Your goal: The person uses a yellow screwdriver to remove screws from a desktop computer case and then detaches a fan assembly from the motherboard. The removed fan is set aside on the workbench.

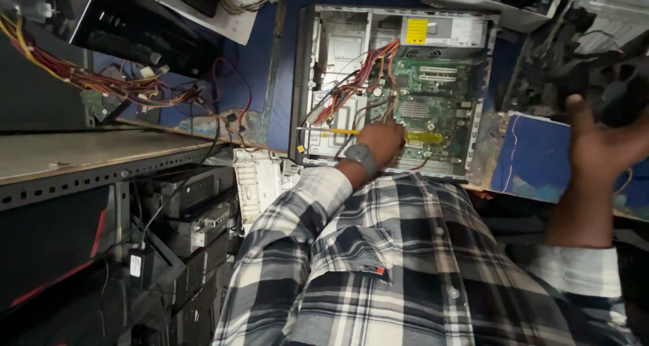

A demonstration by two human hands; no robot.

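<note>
A tangle of red, yellow and black wires [101, 82] sprawls at the far left beside a dark case [34, 89]. Below it a grey perforated metal shelf [88, 160] carries stacked dark drives [196, 211]. A white ribbed plastic panel [255, 180] leans nearby. A blue board [534, 157] lies at right.

Plaid shirt [405, 265], grey wristwatch [361, 155]

You have one open computer case [324, 82] on the blue table [534, 160], holding one green motherboard [433, 103] and one grey power supply [443, 32]. You see one yellow-handled screwdriver [345, 131], one grey wristwatch [360, 155], two hands, left [380, 142] and right [598, 143], and one bundle of red and yellow wires [101, 82] at far left
</note>
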